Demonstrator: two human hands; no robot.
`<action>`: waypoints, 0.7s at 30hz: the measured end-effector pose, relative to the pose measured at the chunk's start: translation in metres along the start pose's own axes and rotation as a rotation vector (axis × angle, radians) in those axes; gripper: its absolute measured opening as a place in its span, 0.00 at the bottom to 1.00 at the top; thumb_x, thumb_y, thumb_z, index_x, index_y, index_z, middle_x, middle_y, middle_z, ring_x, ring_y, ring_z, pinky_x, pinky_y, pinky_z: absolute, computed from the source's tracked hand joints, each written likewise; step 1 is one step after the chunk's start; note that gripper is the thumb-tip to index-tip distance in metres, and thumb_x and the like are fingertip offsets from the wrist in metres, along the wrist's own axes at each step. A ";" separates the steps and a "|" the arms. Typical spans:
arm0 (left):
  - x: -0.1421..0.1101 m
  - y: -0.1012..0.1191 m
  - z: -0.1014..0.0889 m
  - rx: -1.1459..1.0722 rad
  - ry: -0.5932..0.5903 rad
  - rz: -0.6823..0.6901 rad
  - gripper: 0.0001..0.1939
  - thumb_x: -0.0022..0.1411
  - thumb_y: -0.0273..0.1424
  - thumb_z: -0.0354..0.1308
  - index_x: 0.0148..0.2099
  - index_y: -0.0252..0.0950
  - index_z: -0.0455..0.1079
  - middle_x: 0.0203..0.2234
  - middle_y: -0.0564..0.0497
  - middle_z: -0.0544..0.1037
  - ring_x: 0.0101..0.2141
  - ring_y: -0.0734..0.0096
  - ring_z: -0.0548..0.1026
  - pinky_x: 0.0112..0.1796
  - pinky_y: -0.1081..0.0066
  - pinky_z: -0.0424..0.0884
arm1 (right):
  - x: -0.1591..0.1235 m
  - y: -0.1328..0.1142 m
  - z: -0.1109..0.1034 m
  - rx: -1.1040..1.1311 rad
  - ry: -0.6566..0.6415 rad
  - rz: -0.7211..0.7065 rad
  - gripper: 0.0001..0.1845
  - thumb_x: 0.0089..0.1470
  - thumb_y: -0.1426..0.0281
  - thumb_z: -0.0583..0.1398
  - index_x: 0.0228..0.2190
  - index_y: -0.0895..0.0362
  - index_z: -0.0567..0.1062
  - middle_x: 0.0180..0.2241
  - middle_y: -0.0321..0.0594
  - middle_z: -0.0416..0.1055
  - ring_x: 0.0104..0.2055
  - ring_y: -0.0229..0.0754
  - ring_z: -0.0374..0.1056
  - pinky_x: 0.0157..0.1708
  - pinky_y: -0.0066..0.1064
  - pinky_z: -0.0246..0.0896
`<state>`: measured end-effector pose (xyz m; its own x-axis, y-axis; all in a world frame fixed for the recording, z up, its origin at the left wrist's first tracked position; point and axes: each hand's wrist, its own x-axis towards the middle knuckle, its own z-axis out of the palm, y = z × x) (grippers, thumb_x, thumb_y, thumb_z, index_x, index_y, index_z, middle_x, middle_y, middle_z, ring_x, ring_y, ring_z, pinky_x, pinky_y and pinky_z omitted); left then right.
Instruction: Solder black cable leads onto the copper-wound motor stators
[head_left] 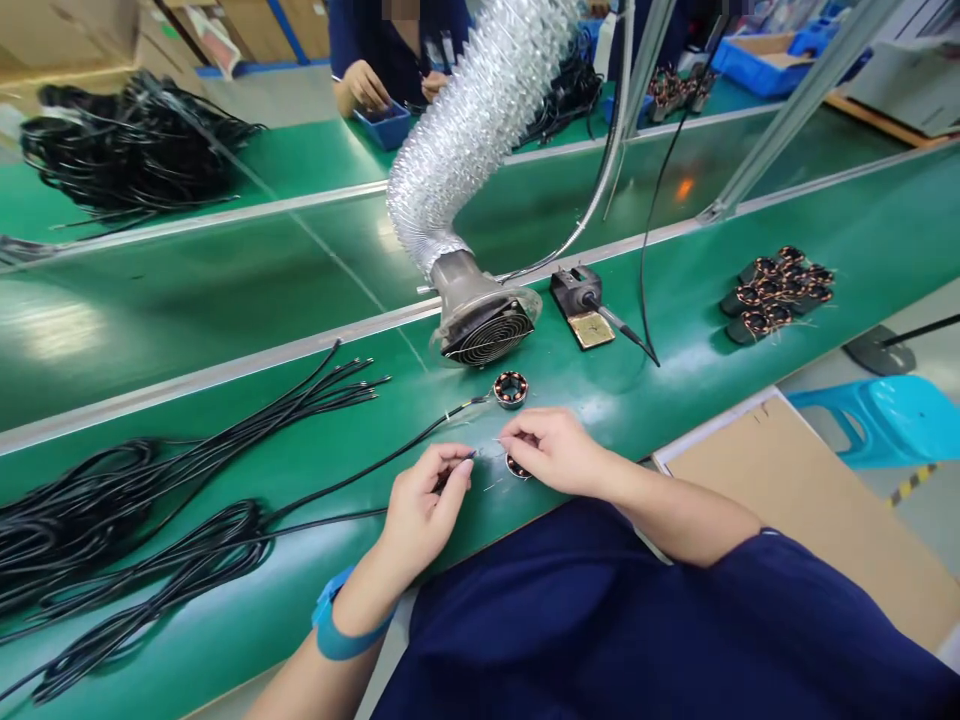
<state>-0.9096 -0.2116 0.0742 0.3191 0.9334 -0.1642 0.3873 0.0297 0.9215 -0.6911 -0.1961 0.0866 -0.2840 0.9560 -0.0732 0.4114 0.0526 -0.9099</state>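
Note:
My left hand (429, 502), with a blue band at the wrist, is closed around the end of a black cable (352, 520) that trails off to the left. My right hand (551, 450) pinches a thin wire end, close to the left fingertips. Partly hidden beneath the right fingers is a ring-shaped motor stator (517, 467) on the green bench. Just beyond it lies a second stator (511, 389) with copper windings, joined to another black cable (405, 448).
A fume extraction hood (487, 325) hangs past the hands. Right of it stands a soldering iron in its holder (581, 300). Several stators (780, 290) are grouped farther right. Coiled black cables (97, 500) cover the left. Across the divider, a person's hand (366, 85) touches a blue bin (384, 128).

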 end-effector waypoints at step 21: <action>-0.010 0.003 0.001 0.181 -0.005 0.142 0.04 0.69 0.30 0.54 0.42 0.37 0.69 0.29 0.54 0.80 0.29 0.75 0.79 0.31 0.76 0.74 | 0.007 -0.014 0.012 -0.086 -0.195 -0.081 0.08 0.62 0.78 0.59 0.35 0.61 0.80 0.33 0.40 0.79 0.35 0.37 0.72 0.38 0.27 0.64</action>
<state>-0.9105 -0.2211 0.0777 0.3857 0.9217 -0.0401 0.4870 -0.1665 0.8574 -0.7092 -0.1934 0.0942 -0.4778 0.8742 -0.0863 0.4506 0.1596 -0.8783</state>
